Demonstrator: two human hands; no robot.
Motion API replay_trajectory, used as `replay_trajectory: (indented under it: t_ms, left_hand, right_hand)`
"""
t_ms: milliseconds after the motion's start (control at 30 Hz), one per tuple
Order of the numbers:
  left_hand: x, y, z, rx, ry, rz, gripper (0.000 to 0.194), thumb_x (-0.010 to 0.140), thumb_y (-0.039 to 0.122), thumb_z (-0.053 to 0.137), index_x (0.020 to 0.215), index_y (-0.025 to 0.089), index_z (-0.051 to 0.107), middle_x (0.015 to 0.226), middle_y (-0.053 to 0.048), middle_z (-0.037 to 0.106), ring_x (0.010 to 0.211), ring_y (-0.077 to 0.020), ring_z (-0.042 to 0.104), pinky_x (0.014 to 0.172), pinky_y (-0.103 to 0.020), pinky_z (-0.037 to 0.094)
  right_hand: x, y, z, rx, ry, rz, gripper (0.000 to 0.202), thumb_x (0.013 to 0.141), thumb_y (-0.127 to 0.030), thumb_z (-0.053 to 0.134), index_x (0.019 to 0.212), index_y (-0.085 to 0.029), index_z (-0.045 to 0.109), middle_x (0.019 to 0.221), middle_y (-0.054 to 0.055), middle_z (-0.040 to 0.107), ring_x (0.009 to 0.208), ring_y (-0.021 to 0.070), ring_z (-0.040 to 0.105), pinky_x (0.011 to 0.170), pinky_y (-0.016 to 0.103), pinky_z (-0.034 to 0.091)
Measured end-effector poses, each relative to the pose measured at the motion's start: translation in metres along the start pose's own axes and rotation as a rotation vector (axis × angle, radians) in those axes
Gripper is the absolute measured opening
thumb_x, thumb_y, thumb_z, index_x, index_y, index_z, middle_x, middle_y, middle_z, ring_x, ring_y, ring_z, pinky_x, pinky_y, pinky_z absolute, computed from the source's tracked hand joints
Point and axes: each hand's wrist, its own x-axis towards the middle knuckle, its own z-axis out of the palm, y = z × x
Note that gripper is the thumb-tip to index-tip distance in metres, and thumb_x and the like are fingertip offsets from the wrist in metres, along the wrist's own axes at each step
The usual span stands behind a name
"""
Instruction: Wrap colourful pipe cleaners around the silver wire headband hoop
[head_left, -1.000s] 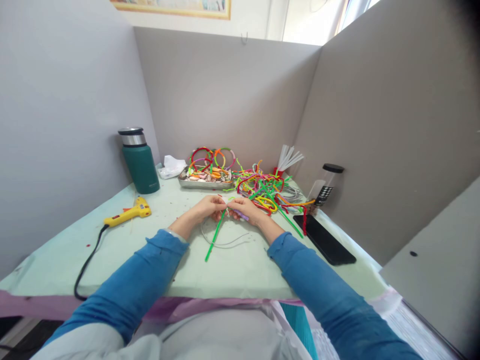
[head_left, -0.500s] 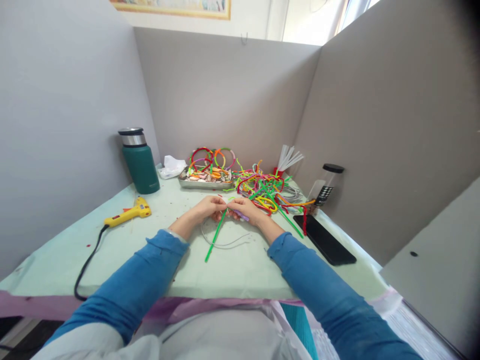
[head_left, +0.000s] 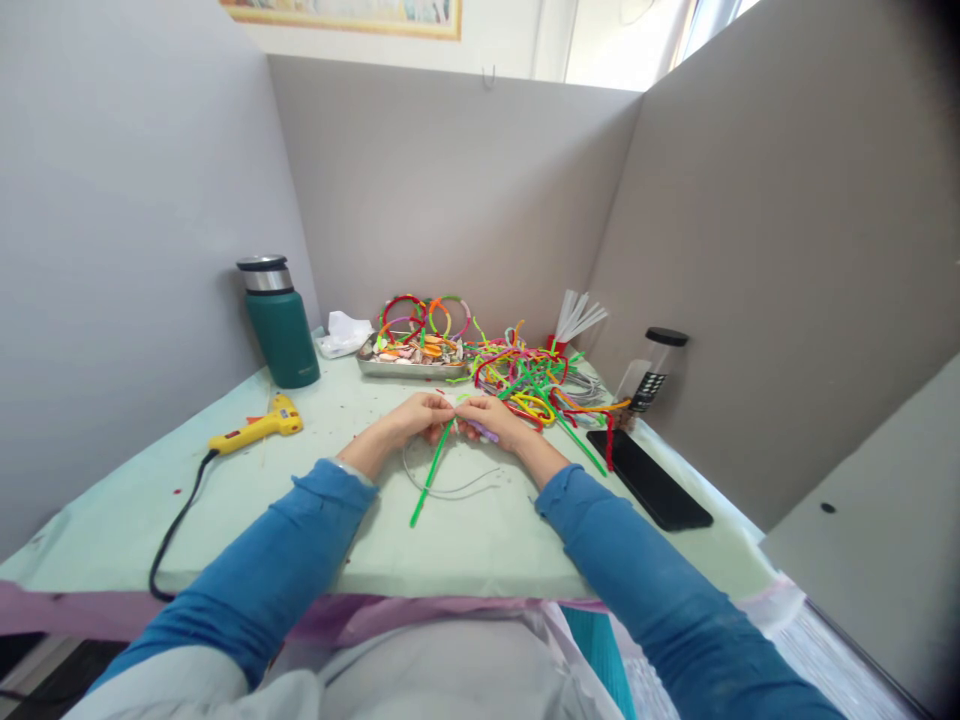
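My left hand is closed in a pinch at the upper end of a green pipe cleaner, which slants down toward me over the table. Against its fingertips, my right hand is closed too, with a purple pipe-cleaner-covered piece showing under its fingers. A thin grey wire curves out from beneath the hands, and its loose ends point right. The fingers hide where wire, green pipe cleaner and purple piece meet.
At left are a yellow glue gun with a black cord and a green bottle. Behind my hands stand a metal tray under colourful rings and a pipe cleaner pile. A black phone and clear jar lie right.
Almost nothing differs. Both hands hold the same pinch, and the green pipe cleaner's lower end has shifted very slightly.
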Motion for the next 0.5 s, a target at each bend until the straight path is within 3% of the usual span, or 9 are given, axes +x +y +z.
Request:
replay_trajectory:
  t_ms: [500]
  left_hand:
    - [0.0026,-0.0012,-0.0006,-0.012,0.021,0.006,0.027,0.068,0.037,0.070,0.070,0.013,0.058,0.048,0.001,0.054,0.036,-0.0073,0.044,0.038,-0.020,0.031]
  right_hand:
    - [-0.0011,-0.0023,0.0006,0.017,-0.012,0.001,0.028,0.073,-0.040,0.066,0.068,-0.014,0.060,0.060,0.001,0.062,0.044,0.0070,0.050,0.038,0.018,0.032]
